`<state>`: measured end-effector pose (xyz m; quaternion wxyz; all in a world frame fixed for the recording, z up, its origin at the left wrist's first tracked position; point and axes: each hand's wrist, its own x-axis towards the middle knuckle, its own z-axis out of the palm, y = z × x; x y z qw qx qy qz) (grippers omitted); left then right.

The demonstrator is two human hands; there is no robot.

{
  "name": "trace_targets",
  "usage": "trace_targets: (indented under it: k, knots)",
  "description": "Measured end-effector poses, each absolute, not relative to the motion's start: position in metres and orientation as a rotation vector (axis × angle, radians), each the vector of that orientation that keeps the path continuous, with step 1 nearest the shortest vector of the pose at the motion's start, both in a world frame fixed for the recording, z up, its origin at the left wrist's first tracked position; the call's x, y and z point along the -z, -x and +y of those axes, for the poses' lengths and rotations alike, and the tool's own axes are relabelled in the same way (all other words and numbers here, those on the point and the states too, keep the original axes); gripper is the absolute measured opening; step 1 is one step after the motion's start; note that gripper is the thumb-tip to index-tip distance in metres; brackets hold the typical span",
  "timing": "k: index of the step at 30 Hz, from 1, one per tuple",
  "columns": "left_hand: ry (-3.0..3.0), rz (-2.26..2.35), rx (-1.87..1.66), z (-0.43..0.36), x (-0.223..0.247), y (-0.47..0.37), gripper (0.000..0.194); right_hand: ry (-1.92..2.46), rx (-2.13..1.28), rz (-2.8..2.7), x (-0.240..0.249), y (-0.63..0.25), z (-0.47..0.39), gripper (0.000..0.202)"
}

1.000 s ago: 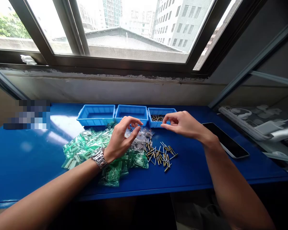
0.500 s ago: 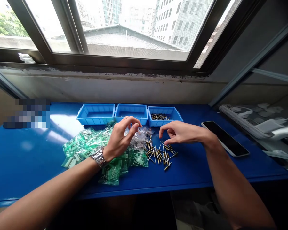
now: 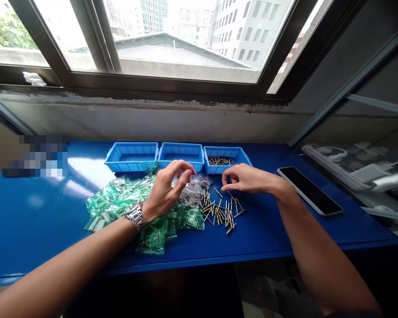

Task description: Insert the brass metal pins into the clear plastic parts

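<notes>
My left hand [image 3: 169,187], with a metal watch on its wrist, is over the green plastic packets [image 3: 119,198] and beside clear packets [image 3: 193,192]. Its fingers are curved and apart from the thumb, holding nothing visible. Above the loose gold-and-silver rivets [image 3: 220,212], the fingertips of my right hand [image 3: 240,179] are drawn together; anything between them is too small to make out. One rivet [image 3: 218,192] lies just left of these fingertips, separate from the pile. Dark and silver pieces [image 3: 219,160] are in the right blue bin [image 3: 243,167], behind my right hand.
Two more blue bins, the left [image 3: 131,167] and the middle [image 3: 182,164], stand in the row at the back of the blue table [image 3: 258,238]. A phone [image 3: 310,190] lies at the right. A glass-sided shelf [image 3: 378,172] holds white devices. Windows are behind.
My right hand has lifted slightly away from the rivets, and its thumb and fingers have come closer together. A rivet now shows left of its fingertips. My left hand is nearly still.
</notes>
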<state>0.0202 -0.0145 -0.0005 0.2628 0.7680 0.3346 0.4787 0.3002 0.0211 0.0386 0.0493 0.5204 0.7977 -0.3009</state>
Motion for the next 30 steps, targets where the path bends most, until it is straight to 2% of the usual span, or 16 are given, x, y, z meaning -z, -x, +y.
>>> trace_targets:
  k: [5, 11, 18, 22, 30]
  knots:
    - [-2.078, 0.889, -1.293, -0.014, 0.0, -0.02, 0.024, -1.639, 0.876, 2.424, -0.05, -0.309, 0.019, 0.03]
    - [-2.081, 0.878, -1.28, -0.016, 0.001, -0.021, 0.024, -1.625, 0.858, 2.293, -0.048, -0.301, 0.016, 0.032]
    - [-2.075, 0.88, -1.27, -0.014, 0.001, -0.021, 0.023, -1.511, 0.889, 2.419, -0.046, -0.293, 0.012, 0.015]
    - [-2.076, 0.882, -1.275, -0.014, 0.001, -0.021, 0.023, -1.549, 0.91, 2.493, -0.05, -0.297, 0.011, 0.016]
    - [-2.085, 0.887, -1.247, -0.016, 0.0, -0.02, 0.023, -1.717, 0.66, 2.341, -0.052, -0.304, 0.011, 0.029]
